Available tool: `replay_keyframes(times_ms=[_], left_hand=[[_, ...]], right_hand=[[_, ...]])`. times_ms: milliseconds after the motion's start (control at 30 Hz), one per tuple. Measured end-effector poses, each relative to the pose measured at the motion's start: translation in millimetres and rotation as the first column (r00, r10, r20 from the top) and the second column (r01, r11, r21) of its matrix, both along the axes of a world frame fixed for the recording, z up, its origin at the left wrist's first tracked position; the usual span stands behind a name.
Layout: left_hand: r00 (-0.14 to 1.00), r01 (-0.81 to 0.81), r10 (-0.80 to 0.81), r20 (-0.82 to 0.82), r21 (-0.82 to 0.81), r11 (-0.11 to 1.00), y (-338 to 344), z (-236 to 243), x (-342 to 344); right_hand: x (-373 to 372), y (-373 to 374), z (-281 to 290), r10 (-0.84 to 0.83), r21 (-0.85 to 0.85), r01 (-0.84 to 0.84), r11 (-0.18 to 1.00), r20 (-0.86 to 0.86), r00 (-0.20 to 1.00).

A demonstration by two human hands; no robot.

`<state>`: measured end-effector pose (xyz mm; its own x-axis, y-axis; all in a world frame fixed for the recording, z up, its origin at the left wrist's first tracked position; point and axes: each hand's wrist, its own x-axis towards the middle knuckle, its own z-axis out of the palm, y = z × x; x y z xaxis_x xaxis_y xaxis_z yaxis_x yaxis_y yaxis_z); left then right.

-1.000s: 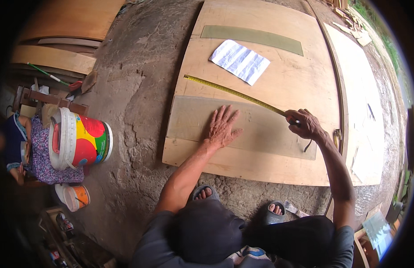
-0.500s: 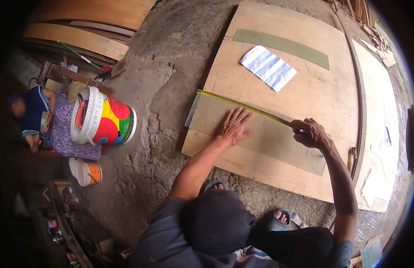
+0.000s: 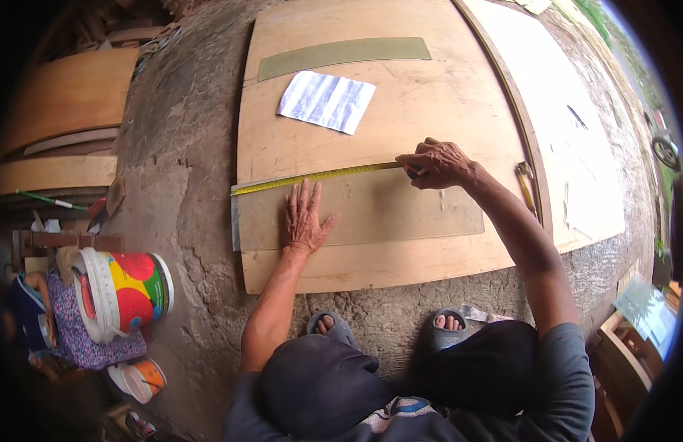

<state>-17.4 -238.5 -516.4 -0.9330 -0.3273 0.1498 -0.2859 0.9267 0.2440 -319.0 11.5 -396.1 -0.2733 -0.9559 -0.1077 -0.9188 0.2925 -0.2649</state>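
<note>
My left hand [image 3: 306, 217] lies with fingers spread on a long clear sheet [image 3: 378, 214], likely glass, near the front of a plywood board [image 3: 385, 269]. The sheet's left end juts slightly past the board. My right hand [image 3: 437, 163] grips a tape measure [image 3: 413, 171], whose yellow blade [image 3: 312, 177] runs along the sheet's back edge to its left end. A striped paper [image 3: 326, 99] lies farther back, and behind it a narrow greenish strip [image 3: 345, 55]. A tool with a yellow handle [image 3: 525, 188] rests by the wooden batten [image 3: 496, 81] at right.
A pale panel [image 3: 577, 184] adjoins the board. On the concrete floor at left are stacked boards [image 3: 69, 96], a large colourful bucket [image 3: 124, 291], a small bucket [image 3: 139, 379] and a seated person [image 3: 58, 317] in purple floral cloth. Glass panes [image 3: 643, 313] stand at lower right.
The tape blade has come down onto the sheet's back edge, and my right hand has moved toward its back edge with it. The sheet has shifted left past the board's edge.
</note>
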Motion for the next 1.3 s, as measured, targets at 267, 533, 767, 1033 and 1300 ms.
replay_keyframes(times_ms=[267, 533, 767, 1033, 1300], left_hand=[[0.996, -0.012, 0.013, 0.089, -0.018, 1.0, 0, 5, -1], [0.984, -0.036, 0.04, 0.172, -0.028, 0.999, -1, 12, -3], [0.977, -0.143, 0.135, 0.162, 0.043, 0.989, 4, 12, -18], [0.962, -0.191, 0.179, 0.206, 0.036, 0.981, 7, 11, -23], [0.957, -0.194, 0.188, 0.22, 0.002, 0.981, 7, 11, -24]], right_hand=[[-57, 89, 7, -0.101, 0.21, 0.127, 0.969, -0.127, 0.987], [-82, 137, 3, -0.196, 0.252, 0.252, 0.934, -0.227, 0.954], [-79, 145, -3, -0.178, 0.209, 0.232, 0.95, -0.249, 0.952], [-66, 154, -12, -0.198, 0.226, 0.272, 0.936, -0.3, 0.933], [-56, 149, 0, -0.296, 0.191, 0.347, 0.918, -0.249, 0.922]])
